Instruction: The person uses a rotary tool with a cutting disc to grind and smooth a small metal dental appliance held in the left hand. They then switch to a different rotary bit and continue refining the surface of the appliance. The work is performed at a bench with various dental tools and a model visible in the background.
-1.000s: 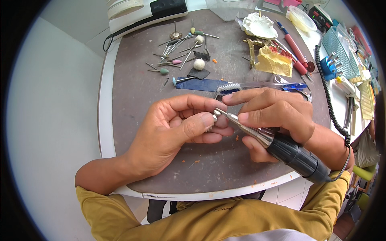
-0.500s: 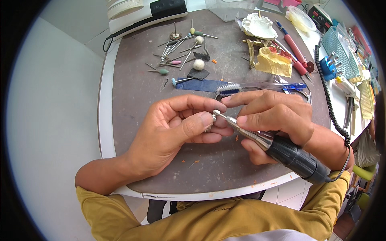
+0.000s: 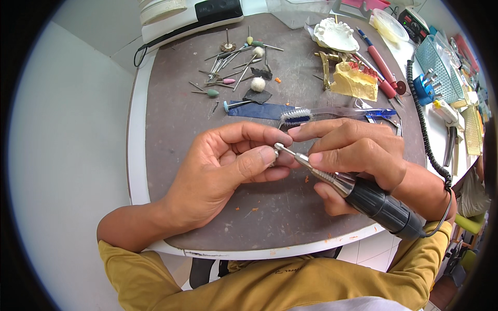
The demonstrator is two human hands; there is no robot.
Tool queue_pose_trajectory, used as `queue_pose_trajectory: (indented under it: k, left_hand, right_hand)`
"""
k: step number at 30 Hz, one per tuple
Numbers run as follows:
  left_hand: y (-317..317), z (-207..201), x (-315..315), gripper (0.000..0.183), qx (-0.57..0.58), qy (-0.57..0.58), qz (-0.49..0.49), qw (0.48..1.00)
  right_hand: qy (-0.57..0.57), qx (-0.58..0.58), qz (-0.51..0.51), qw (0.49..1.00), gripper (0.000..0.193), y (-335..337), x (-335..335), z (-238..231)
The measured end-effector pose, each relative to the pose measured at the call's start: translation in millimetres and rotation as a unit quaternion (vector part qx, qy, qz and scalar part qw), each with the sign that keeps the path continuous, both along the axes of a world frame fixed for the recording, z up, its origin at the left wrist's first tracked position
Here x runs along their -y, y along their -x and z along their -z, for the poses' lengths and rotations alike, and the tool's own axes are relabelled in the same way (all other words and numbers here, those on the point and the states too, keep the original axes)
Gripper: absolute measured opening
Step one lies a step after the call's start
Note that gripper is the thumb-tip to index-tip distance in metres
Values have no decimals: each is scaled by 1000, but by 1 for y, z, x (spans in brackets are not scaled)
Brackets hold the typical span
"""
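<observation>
My left hand (image 3: 215, 168) pinches a small silvery metal piece (image 3: 274, 154) between thumb and fingertips. Most of it is hidden by the thumb, so its full shape does not show. In my right hand (image 3: 360, 150) is a rotary handpiece (image 3: 384, 207), silver at the front and black behind, gripped like a pen and slanting up to the left. Its thin tip meets or nearly meets the metal piece. The right index fingertip lies close to the left fingertips. Just beyond the hands lies a clear and blue toothbrush (image 3: 337, 110) with white bristles.
Several rotary burs and polishing points (image 3: 223, 62) lie scattered at the far left of the brown mat (image 3: 207, 238). A white plaster dental cast (image 3: 336, 35) and a yellow cast (image 3: 355, 83) stand far right, beside red-handled tools (image 3: 381, 65). A coiled black cord (image 3: 423, 129) runs along the right.
The metal piece has turned slightly in my left fingers, and less of it shows below the thumb. The handpiece has shifted a little; both hands otherwise keep their places.
</observation>
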State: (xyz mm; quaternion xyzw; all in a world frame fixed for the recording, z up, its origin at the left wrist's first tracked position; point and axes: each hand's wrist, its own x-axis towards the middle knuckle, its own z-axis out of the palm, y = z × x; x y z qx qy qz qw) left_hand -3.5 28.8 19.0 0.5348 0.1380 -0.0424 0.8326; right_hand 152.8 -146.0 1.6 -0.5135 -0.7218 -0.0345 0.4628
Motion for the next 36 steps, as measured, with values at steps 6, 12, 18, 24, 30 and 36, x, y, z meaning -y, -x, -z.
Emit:
queue_pose_trajectory:
  k: [6,12,18,24,30,36]
  left_hand:
    - [0,-1,-1,26,-8,6,7,1000]
    - [2,7,-2,26,50,-41,-11,998]
    - [2,5,-2,25,12,-42,3,999]
    - [1,6,2,24,4,-57,0,998]
    - [3,4,3,22,9,-69,11,998]
    - [3,3,3,21,2,-53,17,998]
  right_hand:
    - [5,-16,-2,1000,32,-1,2,0]
    - [4,-18,-10,1000,29,-3,2,-4]
    - [-64,-66,21,996,26,-4,-6,2]
    - [-50,-80,7,995,24,2,-5,1]
    - [-52,-71,1,996,21,6,-6,1]
    - [-56,-59,-12,997,18,6,-8,2]
